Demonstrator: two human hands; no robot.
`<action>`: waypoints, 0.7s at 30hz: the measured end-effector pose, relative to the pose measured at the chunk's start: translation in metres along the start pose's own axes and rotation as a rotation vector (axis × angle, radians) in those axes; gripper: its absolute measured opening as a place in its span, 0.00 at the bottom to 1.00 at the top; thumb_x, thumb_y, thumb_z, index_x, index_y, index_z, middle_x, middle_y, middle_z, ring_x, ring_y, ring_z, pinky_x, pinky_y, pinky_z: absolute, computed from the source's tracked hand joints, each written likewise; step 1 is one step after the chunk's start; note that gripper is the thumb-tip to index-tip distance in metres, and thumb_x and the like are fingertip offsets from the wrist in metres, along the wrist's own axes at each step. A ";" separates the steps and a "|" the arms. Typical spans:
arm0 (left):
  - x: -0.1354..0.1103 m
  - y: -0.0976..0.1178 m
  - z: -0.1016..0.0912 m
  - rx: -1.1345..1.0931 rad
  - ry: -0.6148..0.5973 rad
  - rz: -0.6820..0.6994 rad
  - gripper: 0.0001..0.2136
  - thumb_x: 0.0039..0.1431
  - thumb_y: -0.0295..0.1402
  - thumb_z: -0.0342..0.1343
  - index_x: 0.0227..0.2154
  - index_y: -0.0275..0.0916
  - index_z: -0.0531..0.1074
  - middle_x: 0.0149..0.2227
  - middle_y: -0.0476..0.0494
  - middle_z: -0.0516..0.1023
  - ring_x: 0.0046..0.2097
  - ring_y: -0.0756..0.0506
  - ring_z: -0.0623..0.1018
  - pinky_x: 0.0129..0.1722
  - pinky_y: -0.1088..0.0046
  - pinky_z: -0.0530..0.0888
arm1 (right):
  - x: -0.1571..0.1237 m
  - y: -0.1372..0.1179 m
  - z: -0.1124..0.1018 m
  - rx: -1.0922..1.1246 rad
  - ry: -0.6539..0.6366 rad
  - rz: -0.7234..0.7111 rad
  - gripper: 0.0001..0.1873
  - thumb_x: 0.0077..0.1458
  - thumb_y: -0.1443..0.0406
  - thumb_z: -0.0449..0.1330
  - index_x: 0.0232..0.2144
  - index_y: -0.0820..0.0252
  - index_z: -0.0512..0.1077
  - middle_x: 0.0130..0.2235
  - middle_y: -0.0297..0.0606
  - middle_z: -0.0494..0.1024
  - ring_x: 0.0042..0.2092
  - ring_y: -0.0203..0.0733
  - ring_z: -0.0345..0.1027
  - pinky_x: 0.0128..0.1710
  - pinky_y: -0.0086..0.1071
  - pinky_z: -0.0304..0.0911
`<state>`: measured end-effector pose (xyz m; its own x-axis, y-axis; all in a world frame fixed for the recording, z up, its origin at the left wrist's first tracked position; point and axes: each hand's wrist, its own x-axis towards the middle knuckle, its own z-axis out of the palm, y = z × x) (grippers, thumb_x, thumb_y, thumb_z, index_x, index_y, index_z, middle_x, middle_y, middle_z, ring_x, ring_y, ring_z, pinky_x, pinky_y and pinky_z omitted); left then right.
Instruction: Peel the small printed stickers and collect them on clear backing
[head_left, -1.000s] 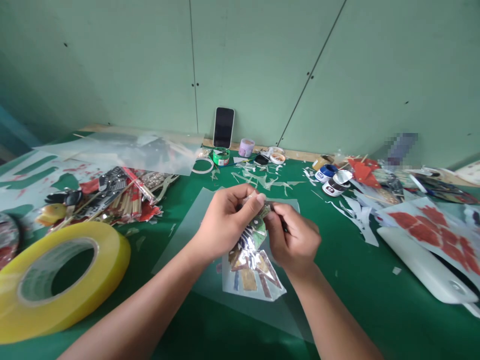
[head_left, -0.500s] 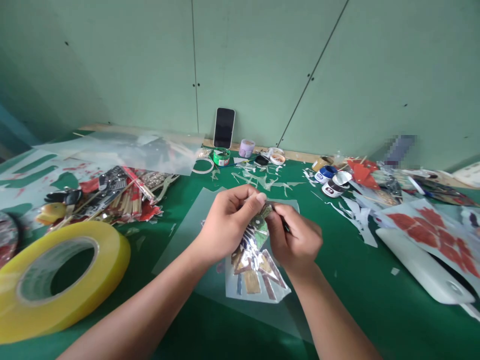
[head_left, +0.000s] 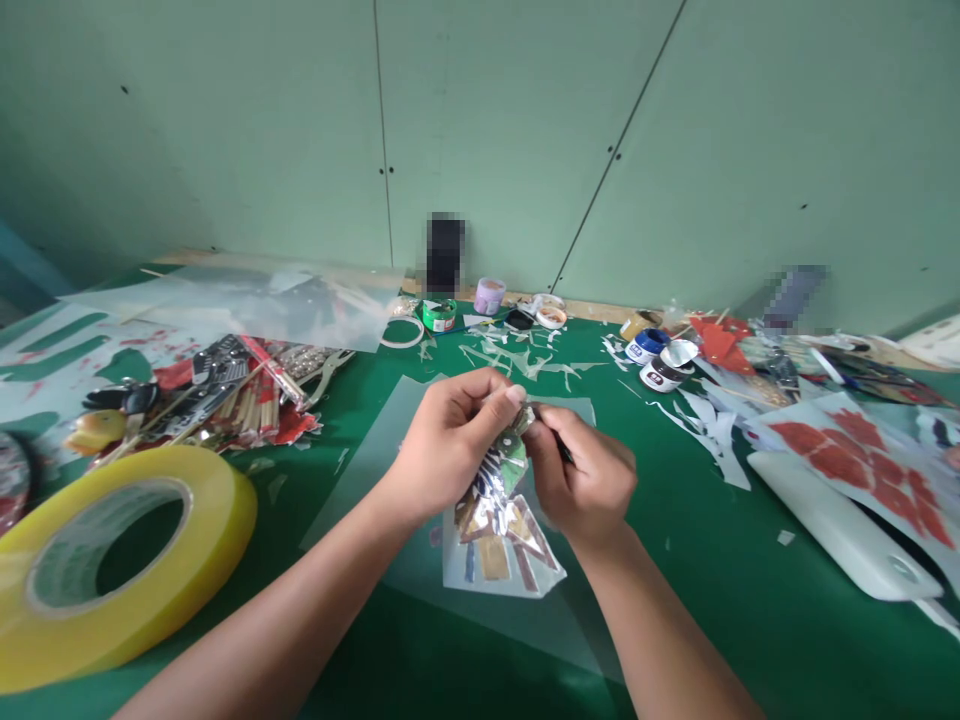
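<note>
Over a translucent sheet [head_left: 364,455], our left hand [head_left: 454,440] pinches a shiny painted film [head_left: 499,522]; our right hand [head_left: 589,472] curls around a dark object [head_left: 564,449] at its edge. Uneven pulling could tear the film.

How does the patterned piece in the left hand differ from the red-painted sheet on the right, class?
Colour: the patterned piece mixes brown, tan, blue and green, while the red-painted sheet has mostly red patches.
Pose: the left hand holds the patterned piece; the red-painted sheet lies untouched.
Shine: the patterned piece catches bright glare; the red-painted sheet shows none.
Both carry separate coloured patches.
</note>
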<state>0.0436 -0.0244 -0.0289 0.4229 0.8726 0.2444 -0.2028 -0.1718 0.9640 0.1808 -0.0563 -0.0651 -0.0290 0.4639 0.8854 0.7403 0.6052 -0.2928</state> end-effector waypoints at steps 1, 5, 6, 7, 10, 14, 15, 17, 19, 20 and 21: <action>0.000 0.000 0.000 0.029 0.005 0.011 0.17 0.59 0.43 0.57 0.21 0.37 0.63 0.21 0.54 0.59 0.23 0.54 0.57 0.23 0.76 0.57 | 0.000 0.000 0.000 0.008 -0.010 0.016 0.08 0.60 0.70 0.55 0.35 0.57 0.74 0.29 0.35 0.81 0.25 0.34 0.72 0.25 0.26 0.64; 0.001 -0.001 -0.003 0.132 0.004 0.089 0.17 0.61 0.42 0.54 0.22 0.38 0.63 0.21 0.53 0.59 0.24 0.54 0.58 0.23 0.76 0.58 | 0.001 0.001 -0.001 0.193 0.007 0.230 0.07 0.62 0.65 0.55 0.34 0.58 0.73 0.22 0.31 0.73 0.22 0.33 0.65 0.20 0.27 0.60; 0.001 -0.001 -0.003 0.163 -0.003 0.111 0.17 0.62 0.42 0.54 0.22 0.38 0.63 0.21 0.53 0.60 0.24 0.53 0.59 0.23 0.76 0.59 | 0.002 0.003 -0.002 0.284 0.014 0.309 0.08 0.62 0.63 0.55 0.34 0.58 0.73 0.21 0.29 0.69 0.20 0.32 0.61 0.19 0.26 0.57; 0.001 -0.001 -0.004 0.199 -0.012 0.130 0.16 0.62 0.41 0.53 0.22 0.37 0.64 0.21 0.53 0.61 0.24 0.53 0.60 0.24 0.76 0.59 | 0.003 0.004 -0.002 0.386 0.009 0.383 0.09 0.62 0.60 0.55 0.33 0.58 0.72 0.19 0.28 0.66 0.19 0.31 0.58 0.17 0.26 0.54; 0.001 -0.004 -0.005 0.313 -0.037 0.165 0.15 0.63 0.40 0.52 0.24 0.37 0.66 0.22 0.52 0.63 0.25 0.53 0.61 0.25 0.76 0.60 | 0.007 0.012 -0.003 0.679 -0.106 0.539 0.15 0.60 0.55 0.57 0.27 0.59 0.69 0.17 0.25 0.61 0.17 0.29 0.51 0.15 0.25 0.48; 0.003 -0.008 -0.008 0.438 -0.031 0.186 0.14 0.63 0.39 0.51 0.24 0.37 0.67 0.22 0.52 0.64 0.26 0.52 0.62 0.25 0.75 0.59 | 0.009 0.021 -0.004 0.914 -0.321 0.686 0.18 0.58 0.52 0.60 0.25 0.58 0.65 0.15 0.23 0.59 0.16 0.27 0.46 0.14 0.24 0.43; 0.004 -0.010 -0.009 0.469 -0.031 0.190 0.15 0.64 0.39 0.51 0.24 0.37 0.67 0.22 0.52 0.63 0.26 0.52 0.62 0.25 0.75 0.59 | 0.009 0.023 -0.004 0.944 -0.364 0.709 0.18 0.57 0.52 0.60 0.26 0.58 0.64 0.15 0.22 0.58 0.16 0.27 0.45 0.14 0.24 0.43; 0.005 -0.012 -0.012 0.546 -0.033 0.193 0.15 0.64 0.39 0.50 0.24 0.37 0.66 0.22 0.52 0.62 0.25 0.52 0.60 0.25 0.74 0.58 | 0.008 0.025 -0.004 0.956 -0.412 0.727 0.19 0.57 0.51 0.61 0.26 0.57 0.63 0.16 0.22 0.58 0.16 0.27 0.44 0.14 0.24 0.43; 0.006 -0.014 -0.013 0.618 -0.041 0.193 0.15 0.65 0.39 0.49 0.23 0.38 0.64 0.21 0.52 0.60 0.25 0.52 0.59 0.25 0.74 0.56 | 0.009 0.027 -0.003 0.917 -0.405 0.722 0.19 0.57 0.52 0.61 0.26 0.57 0.62 0.16 0.22 0.58 0.17 0.27 0.45 0.15 0.24 0.43; 0.006 -0.014 -0.014 0.638 -0.047 0.195 0.16 0.65 0.38 0.48 0.22 0.38 0.63 0.21 0.53 0.59 0.25 0.52 0.58 0.25 0.73 0.56 | 0.009 0.028 -0.003 0.886 -0.391 0.709 0.18 0.57 0.52 0.60 0.26 0.58 0.62 0.17 0.22 0.58 0.17 0.27 0.46 0.15 0.24 0.44; 0.007 -0.015 -0.014 0.648 -0.053 0.197 0.15 0.65 0.37 0.47 0.22 0.38 0.63 0.21 0.52 0.59 0.25 0.52 0.58 0.26 0.73 0.55 | 0.008 0.028 -0.003 0.849 -0.373 0.683 0.18 0.58 0.53 0.59 0.26 0.58 0.63 0.17 0.23 0.58 0.17 0.27 0.46 0.15 0.24 0.44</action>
<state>0.0374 -0.0099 -0.0430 0.4784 0.7760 0.4111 0.2824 -0.5793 0.7647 0.2033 -0.0372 -0.0648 -0.0981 0.9395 0.3281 -0.0090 0.3289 -0.9443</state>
